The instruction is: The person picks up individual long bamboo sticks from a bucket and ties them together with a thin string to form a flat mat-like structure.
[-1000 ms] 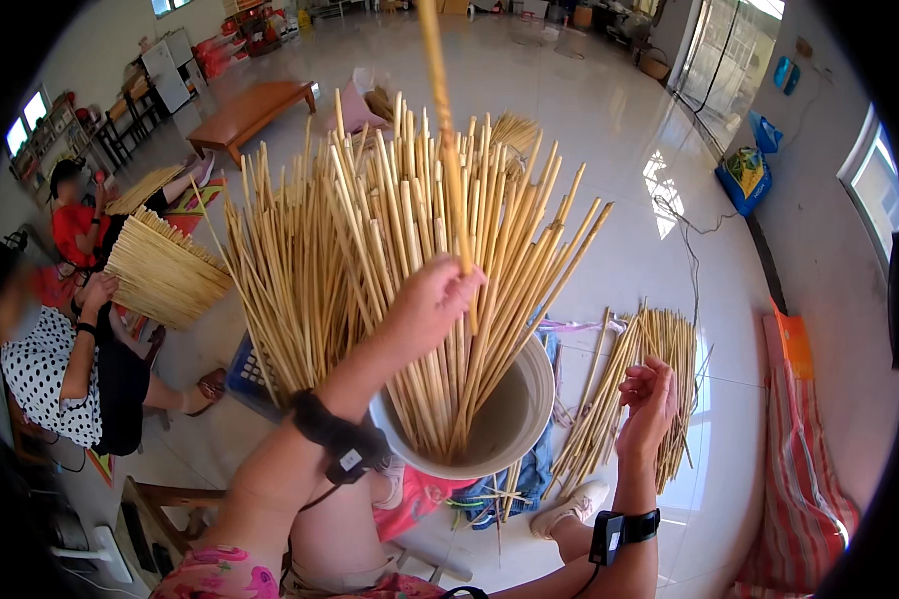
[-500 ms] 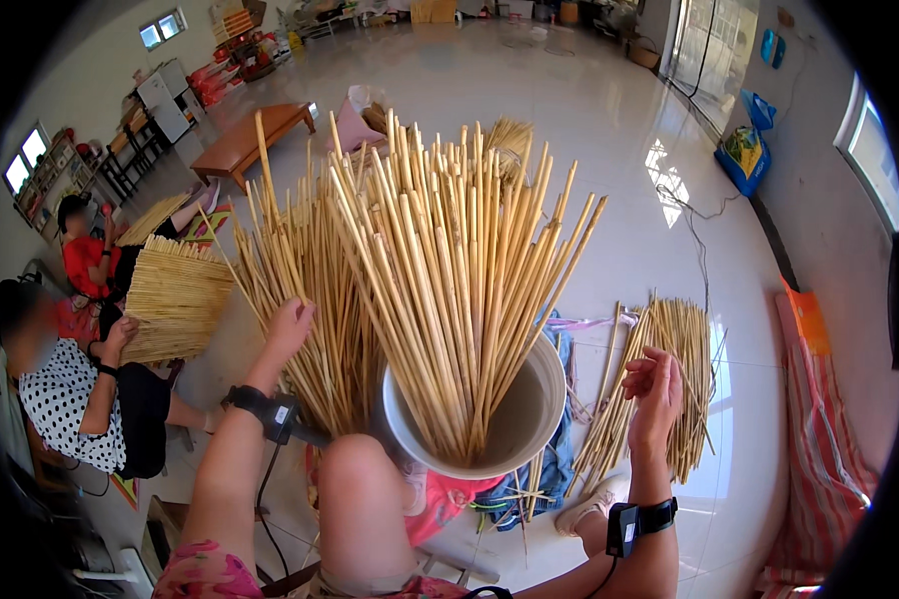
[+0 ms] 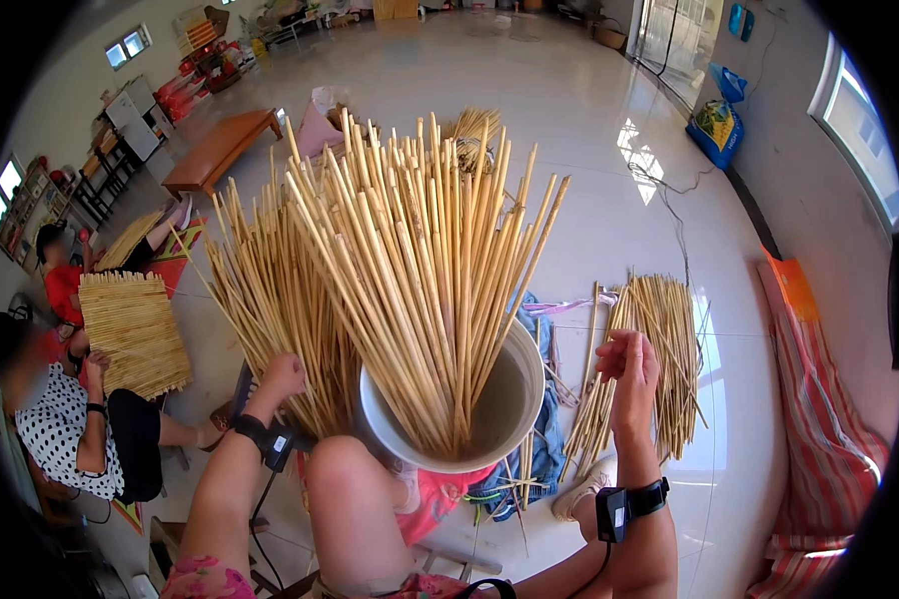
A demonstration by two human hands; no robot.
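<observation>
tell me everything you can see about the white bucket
The bucket is round, with a wide open mouth and a smooth whitish rim; it looks like plastic. Many long, straw-coloured stalks stand in it, their lower ends gathered inside and their tops fanning well above the rim. They crowd its left and far side, leaving smooth inner wall bare at the right. It sits in front of the person, near the bent left knee. Neither of the hands touches it; its base is hidden.

Sticks (image 3: 415, 270): overlapping, uncountable. Left hand (image 3: 284, 377): one. Right hand (image 3: 631, 367): one. White bucket (image 3: 515, 391): one. Stick mats (image 3: 135, 334): two. Co-workers (image 3: 65, 429), floor's (image 3: 559, 80) left edge: two. Brown table (image 3: 220, 150): one. Blue bag (image 3: 717, 140), right edge: one.
</observation>
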